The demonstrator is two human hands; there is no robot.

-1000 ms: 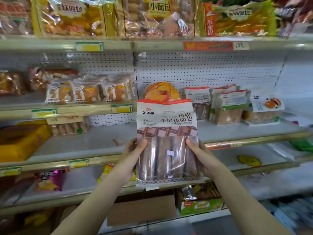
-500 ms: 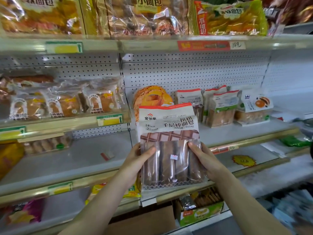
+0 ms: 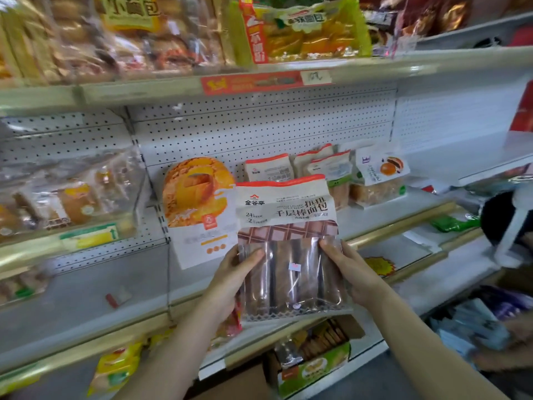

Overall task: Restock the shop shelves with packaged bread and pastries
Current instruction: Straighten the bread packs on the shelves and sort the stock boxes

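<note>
Gripping a glossy, flat rectangular bread packet [image 3: 288, 246] upright by its clear crinkled lower sides, the left hand [image 3: 230, 281] and right hand [image 3: 353, 272] are pinching it before the white perforated-back shelf [image 3: 375, 217].

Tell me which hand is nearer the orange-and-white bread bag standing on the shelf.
Left. The left hand grips the held bread-stick pack just below the orange-and-white bread bag; the right hand is across the pack, farther right.
</note>
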